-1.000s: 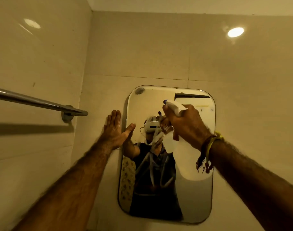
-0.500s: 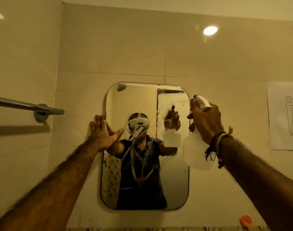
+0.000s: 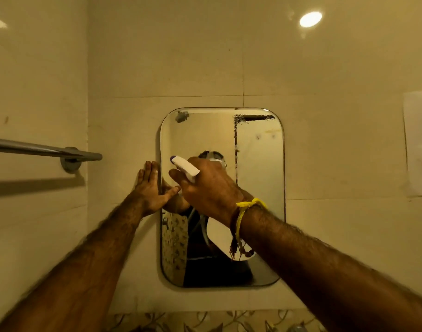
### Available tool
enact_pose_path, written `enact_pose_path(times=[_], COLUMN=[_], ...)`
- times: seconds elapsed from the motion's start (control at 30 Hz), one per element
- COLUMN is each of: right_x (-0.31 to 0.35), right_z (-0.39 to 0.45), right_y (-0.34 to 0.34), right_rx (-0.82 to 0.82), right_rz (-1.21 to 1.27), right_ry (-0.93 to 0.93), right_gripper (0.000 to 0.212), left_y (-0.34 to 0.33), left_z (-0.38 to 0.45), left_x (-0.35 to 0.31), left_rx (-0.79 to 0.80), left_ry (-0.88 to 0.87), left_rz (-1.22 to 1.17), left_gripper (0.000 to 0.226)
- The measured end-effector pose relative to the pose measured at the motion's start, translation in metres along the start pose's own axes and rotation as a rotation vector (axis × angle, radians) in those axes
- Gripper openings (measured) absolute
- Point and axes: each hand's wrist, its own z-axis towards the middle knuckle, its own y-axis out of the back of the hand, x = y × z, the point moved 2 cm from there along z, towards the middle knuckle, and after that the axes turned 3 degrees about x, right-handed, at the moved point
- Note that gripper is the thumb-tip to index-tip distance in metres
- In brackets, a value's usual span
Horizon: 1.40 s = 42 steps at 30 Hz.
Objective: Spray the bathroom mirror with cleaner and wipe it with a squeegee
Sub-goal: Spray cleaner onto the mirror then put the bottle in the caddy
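right hand [image 3: 210,188] swung left, gripping sprayer [image 3: 184,167]

Right hand [image 3: 210,188] grips spray bottle [image 3: 184,167] at frame centre, nozzle toward mirror [image 3: 260,164]. Left hand [image 3: 150,190] flat against mirror's left edge. Towel bar [image 3: 44,149] at left.

Towel rail [image 3: 44,150] left of mirror [image 3: 257,188]; paper sheet [image 3: 418,143] right, apparently on the wall.
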Motion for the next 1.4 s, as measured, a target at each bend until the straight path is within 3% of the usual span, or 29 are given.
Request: enact_pose_path(times=[0.1, 0.23, 0.43, 0.53, 0.6, 0.77, 0.97, 1.1, 1.27, 1.4], right_x=[-0.008, -0.026, -0.069, -0.080, -0.086, -0.075, -0.051, -0.043, -0.054, -0.070], right_z=[-0.007, -0.020, -0.020, -0.031, -0.039, -0.061, -0.078, -0.095, -0.126, -0.143], right_y=[-0.012, -0.004, 0.053, 0.074, 0.078, 0.052, 0.004, -0.025, -0.065, -0.081], right_rx=[0.050, 0.030, -0.310, -0.509, -0.550, -0.324, 0.047, 0.153, 0.344, 0.367], right_rz=[0.051, 0.121, 0.392, 0.393, 0.344, 0.177, 0.058, -0.053, -0.128, -0.176], right_ry=[-0.059, -0.166, -0.369, -0.377, -0.367, -0.259, -0.143, -0.053, -0.069, -0.146], right_gripper=[0.032, 0.048, 0.034, 0.034, 0.036, 0.023, 0.031, 0.027, 0.022, 0.024], left_y=[0.003, -0.001, -0.010, -0.009, -0.008, -0.006, -0.045, -0.069, -0.078, -0.080], left_z=[-0.003, -0.007, -0.010, -0.014, -0.018, -0.025, -0.043, -0.050, -0.051, -0.055], left_x=[0.001, 0.002, 0.000, -0.001, -0.005, -0.015, -0.004, 0.024, 0.048, 0.048], left_rx=[-0.003, -0.027, -0.080, -0.088, -0.084, -0.058, -0.054, -0.046, -0.030, -0.019], left_ry=[0.020, 0.025, 0.021, 0.020, 0.016, 0.060, 0.074, 0.070, 0.043, 0.049], left_rz=[-0.002, 0.000, 0.025, 0.040, 0.045, 0.056, 0.059, 0.110, 0.101, 0.092], left_gripper=[0.106, 0.112, 0.116, 0.115, 0.114, 0.114, 0.098, 0.085, 0.082, 0.084])
